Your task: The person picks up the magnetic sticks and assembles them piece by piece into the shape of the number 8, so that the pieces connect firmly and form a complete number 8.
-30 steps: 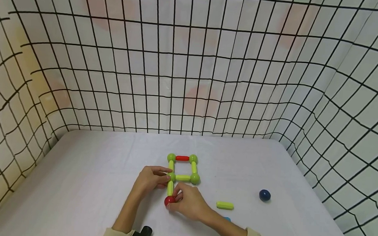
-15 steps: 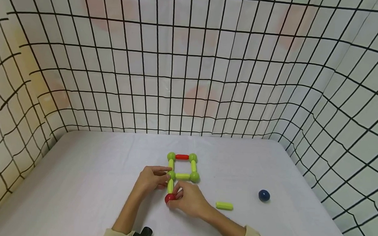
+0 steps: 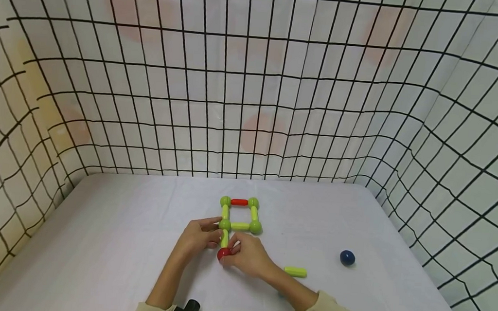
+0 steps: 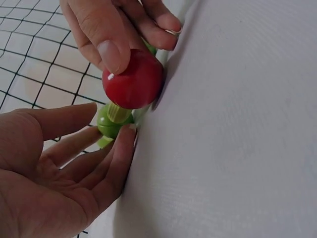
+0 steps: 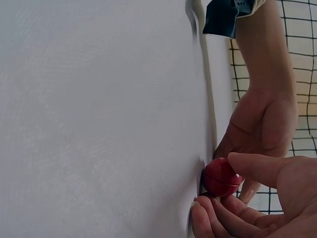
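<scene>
A frame of green balls and short rods lies on the table: a square closed at its far side by a red rod [image 3: 239, 202], with one yellow-green rod [image 3: 225, 239] reaching toward me from its near left green ball [image 3: 224, 224]. That rod ends at a red ball [image 4: 134, 82]. My right hand [image 3: 247, 257] pinches the red ball between thumb and fingers. To the left, my left hand [image 3: 199, 235] has its fingertips right at the near left green ball. Its thumb and fingers are extended and spread around that ball in the left wrist view.
A loose yellow-green rod [image 3: 295, 272] lies right of my right hand. Farther right is a dark blue ball [image 3: 347, 258]. A black grid net [image 3: 253, 102] over pale walls encloses the white table [image 3: 115, 242] at the back and sides.
The whole frame has slid a little away from me, with the red ball and my right hand going along. My left hand has barely moved, its fingertips still beside the green ball.
</scene>
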`<state>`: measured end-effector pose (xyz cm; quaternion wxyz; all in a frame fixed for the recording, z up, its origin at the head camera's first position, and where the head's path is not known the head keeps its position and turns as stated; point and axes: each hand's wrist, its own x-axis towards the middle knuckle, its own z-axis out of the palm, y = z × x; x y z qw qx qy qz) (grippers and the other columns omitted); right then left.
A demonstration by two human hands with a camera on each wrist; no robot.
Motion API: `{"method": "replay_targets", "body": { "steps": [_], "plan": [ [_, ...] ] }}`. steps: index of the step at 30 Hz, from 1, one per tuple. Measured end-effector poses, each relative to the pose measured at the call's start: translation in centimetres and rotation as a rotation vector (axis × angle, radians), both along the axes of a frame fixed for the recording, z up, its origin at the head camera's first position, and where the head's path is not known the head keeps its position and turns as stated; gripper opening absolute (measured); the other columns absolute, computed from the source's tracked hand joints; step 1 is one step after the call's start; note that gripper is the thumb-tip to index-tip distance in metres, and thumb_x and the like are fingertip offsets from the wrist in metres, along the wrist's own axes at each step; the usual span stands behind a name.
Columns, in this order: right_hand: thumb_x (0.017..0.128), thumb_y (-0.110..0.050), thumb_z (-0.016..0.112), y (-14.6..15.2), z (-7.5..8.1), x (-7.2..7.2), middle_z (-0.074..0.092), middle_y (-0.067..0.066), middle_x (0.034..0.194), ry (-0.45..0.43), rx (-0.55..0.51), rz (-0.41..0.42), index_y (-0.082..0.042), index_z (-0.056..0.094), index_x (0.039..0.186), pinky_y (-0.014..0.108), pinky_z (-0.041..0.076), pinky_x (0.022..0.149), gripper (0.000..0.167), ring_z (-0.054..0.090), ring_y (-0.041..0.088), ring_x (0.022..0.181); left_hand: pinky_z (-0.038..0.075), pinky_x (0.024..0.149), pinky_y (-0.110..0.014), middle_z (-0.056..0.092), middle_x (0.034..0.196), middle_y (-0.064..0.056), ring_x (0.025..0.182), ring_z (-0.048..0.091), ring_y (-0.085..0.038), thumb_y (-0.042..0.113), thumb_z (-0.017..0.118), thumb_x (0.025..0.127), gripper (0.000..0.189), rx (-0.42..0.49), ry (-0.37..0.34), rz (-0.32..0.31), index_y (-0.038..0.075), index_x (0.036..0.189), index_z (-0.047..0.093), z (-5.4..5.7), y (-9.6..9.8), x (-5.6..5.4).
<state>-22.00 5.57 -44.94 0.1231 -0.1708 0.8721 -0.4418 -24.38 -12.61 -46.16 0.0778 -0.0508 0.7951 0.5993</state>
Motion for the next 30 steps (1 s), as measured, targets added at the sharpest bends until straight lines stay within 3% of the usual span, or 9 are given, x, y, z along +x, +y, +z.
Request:
{"method": "replay_targets", "body": {
  "steps": [14, 20, 25, 30],
  "plan": [
    [0.082, -0.017, 0.084, -0.7, -0.1, -0.2, 0.072, -0.002, 0.084, -0.012, 0.010, -0.012, -0.009, 0.062, 0.095, 0.026, 0.051, 0.066, 0.027, 0.064, 0.012, 0.077, 0.059, 0.079, -0.031, 0.069, 0.129, -0.018, 0.086, 0.072, -0.018, 0.013, 0.069, 0.094, 0.045, 0.002, 0.017, -0.014, 0.012, 0.138, 0.064, -0.1, -0.3, 0.1],
    [0.081, -0.017, 0.085, -0.7, -0.1, -0.1, 0.073, 0.001, 0.085, -0.012, 0.002, -0.016, -0.008, 0.062, 0.095, 0.027, 0.052, 0.067, 0.029, 0.065, 0.013, 0.078, 0.061, 0.077, -0.034, 0.071, 0.120, -0.021, 0.083, 0.073, -0.021, 0.013, 0.071, 0.094, 0.043, 0.012, -0.006, -0.042, 0.002, 0.135, 0.061, 0.7, -0.9, 0.4],
    [0.081, -0.017, 0.085, -0.6, -0.1, -0.1, 0.074, 0.001, 0.085, -0.015, 0.000, -0.012, -0.008, 0.062, 0.095, 0.026, 0.051, 0.067, 0.028, 0.065, 0.012, 0.078, 0.060, 0.073, -0.037, 0.074, 0.100, -0.014, 0.078, 0.070, -0.021, 0.006, 0.073, 0.088, 0.031, -0.013, -0.041, -0.175, 0.000, 0.117, 0.063, 1.7, -1.9, 0.9],
    [0.081, -0.015, 0.085, -0.4, -0.1, -0.2, 0.075, 0.003, 0.084, -0.008, -0.012, 0.009, -0.007, 0.062, 0.095, 0.023, 0.050, 0.064, 0.028, 0.066, 0.010, 0.077, 0.060, 0.078, -0.039, 0.075, 0.097, -0.013, 0.083, 0.069, -0.018, 0.005, 0.074, 0.084, 0.027, -0.004, -0.046, -0.358, -0.002, 0.109, 0.071, 2.2, -2.5, 1.1]
  ]
}}
